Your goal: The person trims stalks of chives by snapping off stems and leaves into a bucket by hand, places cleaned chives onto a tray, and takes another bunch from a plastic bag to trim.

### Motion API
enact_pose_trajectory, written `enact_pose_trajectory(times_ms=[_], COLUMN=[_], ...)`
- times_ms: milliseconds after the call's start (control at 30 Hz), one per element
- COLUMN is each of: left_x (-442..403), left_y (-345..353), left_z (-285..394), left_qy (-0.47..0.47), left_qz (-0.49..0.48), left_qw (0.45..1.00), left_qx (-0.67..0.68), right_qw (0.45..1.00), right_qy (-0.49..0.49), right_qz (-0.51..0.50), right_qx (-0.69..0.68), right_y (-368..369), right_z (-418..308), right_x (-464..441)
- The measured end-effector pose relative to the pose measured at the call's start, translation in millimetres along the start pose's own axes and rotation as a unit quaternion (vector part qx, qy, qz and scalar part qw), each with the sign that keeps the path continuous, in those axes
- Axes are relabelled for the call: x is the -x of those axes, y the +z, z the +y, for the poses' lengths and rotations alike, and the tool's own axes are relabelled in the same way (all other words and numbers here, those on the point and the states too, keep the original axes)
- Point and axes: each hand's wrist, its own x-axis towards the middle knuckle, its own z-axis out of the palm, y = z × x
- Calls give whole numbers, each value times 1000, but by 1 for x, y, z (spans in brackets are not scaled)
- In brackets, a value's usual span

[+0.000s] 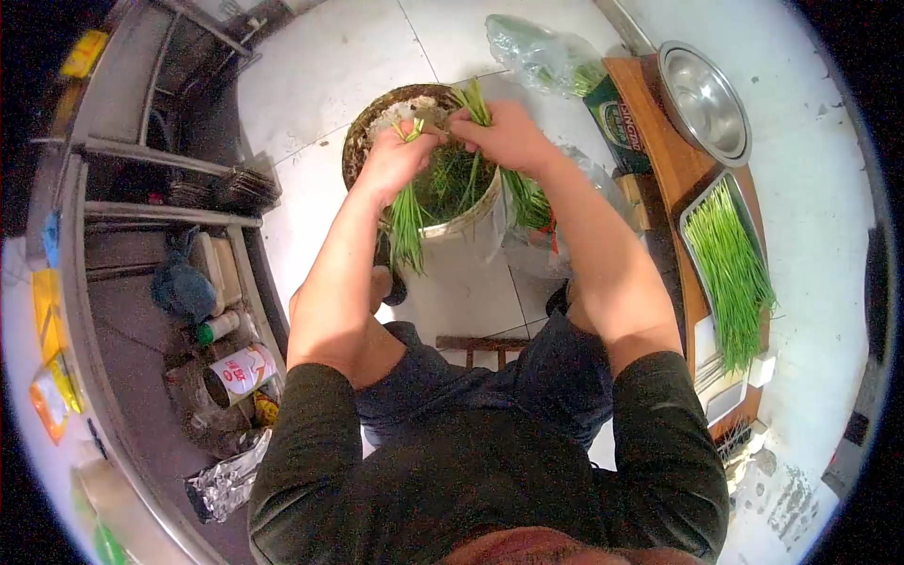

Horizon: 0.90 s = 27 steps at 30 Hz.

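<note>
My left hand [399,162] is closed around a bunch of green chives [407,231], whose leaves hang down past the bucket's near rim. My right hand [508,137] grips a second bunch of chives [472,100], with the pale stem ends pointing up and leaves trailing below. The fingertips of both hands come close together over a round bucket [461,224]. Inside the bucket lie loose green trimmings [452,184] and pale scraps; its rim is dirty. Part of the bucket is hidden behind my hands.
To the right, a wooden bench [650,122] carries a steel bowl [704,102] and a metal tray heaped with chives [727,268]. Plastic bags of greens [546,56] and a dark green box [614,122] stand beside it. Shelves with a tin [241,373] line the left.
</note>
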Motion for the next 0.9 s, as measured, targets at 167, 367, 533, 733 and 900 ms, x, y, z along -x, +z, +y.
enact_pose_trajectory(times_ms=[167,367,533,733,900], left_x=[-2,-4,-2,-13,-6], left_y=[-5,-8,-1,-3,8], left_z=[-7,-4,4,-4,0], left_qy=[-2,-9,-22,5,10], left_qz=[-13,-7,79,108,57], left_qw=[1000,1000,997,991,997], left_qx=[-22,19,-17,-80,-49], right_qw=[999,997,999,997,986], right_qy=[5,20,28,67,82], right_qz=[-48,-7,-26,-43,-91], right_qx=[-8,71,25,-1,-111], right_y=[4,-4,-3,-2,-4], right_z=[-4,0,2,0,2], right_x=[1,1,3,2,3])
